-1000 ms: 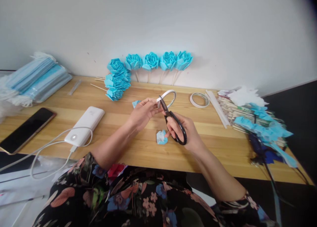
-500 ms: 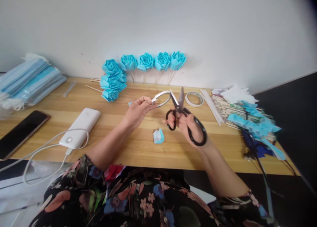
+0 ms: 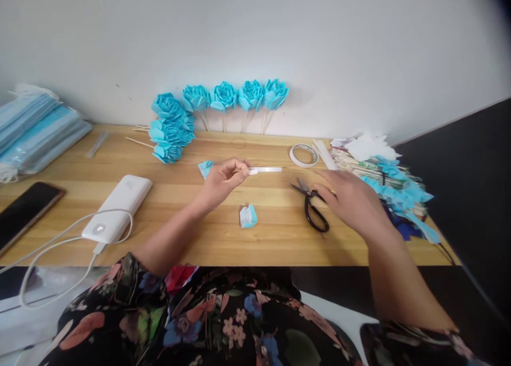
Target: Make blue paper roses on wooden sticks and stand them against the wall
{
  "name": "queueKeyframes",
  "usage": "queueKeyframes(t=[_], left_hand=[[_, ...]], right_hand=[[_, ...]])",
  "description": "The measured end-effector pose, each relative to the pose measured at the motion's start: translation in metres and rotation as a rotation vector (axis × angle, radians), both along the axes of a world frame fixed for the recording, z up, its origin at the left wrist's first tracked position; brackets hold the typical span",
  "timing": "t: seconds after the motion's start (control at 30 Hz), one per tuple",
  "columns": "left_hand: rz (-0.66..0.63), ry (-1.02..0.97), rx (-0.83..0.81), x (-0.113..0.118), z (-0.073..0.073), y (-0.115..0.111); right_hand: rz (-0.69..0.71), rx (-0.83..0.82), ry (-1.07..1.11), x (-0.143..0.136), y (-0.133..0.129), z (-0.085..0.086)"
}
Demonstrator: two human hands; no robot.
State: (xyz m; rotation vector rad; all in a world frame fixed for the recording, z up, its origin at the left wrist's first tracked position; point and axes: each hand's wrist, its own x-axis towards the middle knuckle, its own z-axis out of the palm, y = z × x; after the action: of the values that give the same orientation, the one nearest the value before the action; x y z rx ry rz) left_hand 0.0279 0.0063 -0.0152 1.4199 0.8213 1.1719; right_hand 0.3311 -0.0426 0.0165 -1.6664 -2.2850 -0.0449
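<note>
My left hand (image 3: 228, 180), left of the middle of the table, pinches a short white strip (image 3: 268, 169) that points right. A small light blue piece (image 3: 205, 169) shows just behind that hand. Black-handled scissors (image 3: 316, 211) lie on the wood with the blades slightly apart. Over their upper handle is my right hand (image 3: 351, 198), fingers stretched out and holding nothing. A folded blue and white piece (image 3: 248, 216) lies between my forearms. Beyond my right hand rests a roll of white tape (image 3: 304, 155).
Blue paper flowers (image 3: 224, 96) on sticks lean on the wall, with more stacked (image 3: 171, 129) beside them. Blue masks (image 3: 38, 131), a phone (image 3: 27, 214) and a white power bank (image 3: 120, 206) with cable are left. Sticks and blue scraps (image 3: 407, 195) lie right.
The scissors have left my right hand and lie on the table. My right hand has opened and moved right. The strip in my left hand is now short and no longer loops. The view has shifted slightly.
</note>
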Motion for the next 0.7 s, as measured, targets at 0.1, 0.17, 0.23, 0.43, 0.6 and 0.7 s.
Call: queueKeyframes(t=[0.1,0.17,0.23,0.43,0.6,0.7], left_hand=[[-0.073,0.103,0.114,0.000,0.000,-0.001],[-0.081,0.149,0.174,0.000,-0.002,0.000],[-0.010,0.196,0.224,-0.002,-0.004,0.003],[0.123,0.337,0.328,-0.010,-0.007,0.010],[0.104,0.332,0.366,-0.009,-0.007,0.008],[0.103,0.312,0.377,-0.006,-0.005,0.006]], right_hand=[[0.280,0.040,0.183,-0.047,0.011,0.007],[0.426,-0.001,0.261,-0.068,0.021,-0.003],[0.465,-0.013,0.266,-0.074,0.033,-0.020],[0.306,-0.013,0.320,-0.060,0.053,-0.040],[0.258,-0.220,0.747,-0.089,0.043,-0.016],[0.217,-0.238,0.814,-0.108,0.040,-0.009]])
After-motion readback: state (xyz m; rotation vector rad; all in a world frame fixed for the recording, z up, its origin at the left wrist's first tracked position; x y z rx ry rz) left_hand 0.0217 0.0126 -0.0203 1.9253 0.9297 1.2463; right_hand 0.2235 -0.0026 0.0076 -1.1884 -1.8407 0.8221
